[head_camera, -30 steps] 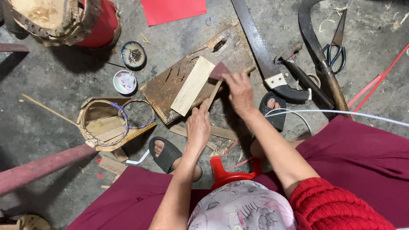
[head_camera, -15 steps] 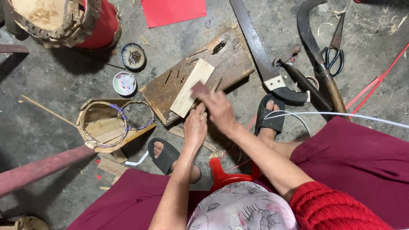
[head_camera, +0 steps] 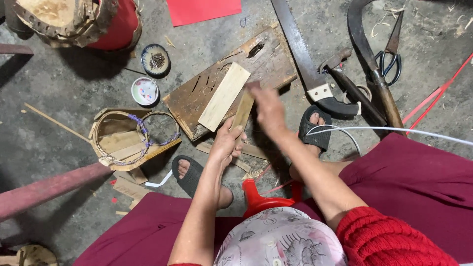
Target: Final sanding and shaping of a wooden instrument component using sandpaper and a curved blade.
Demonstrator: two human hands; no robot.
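Since half a second ago the right hand (head_camera: 266,106) has slid up the bamboo strip (head_camera: 242,112), blurred, seemingly closed on a small scraper. The left hand (head_camera: 227,143) grips the strip's lower end, bracing it against the wooden board (head_camera: 197,96).

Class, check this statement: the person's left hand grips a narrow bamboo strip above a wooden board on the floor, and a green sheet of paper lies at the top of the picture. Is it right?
Not quite. The head view shows the sheet of paper is red, not green. The rest stands: the left hand grips the narrow bamboo strip above the wooden board on the floor.
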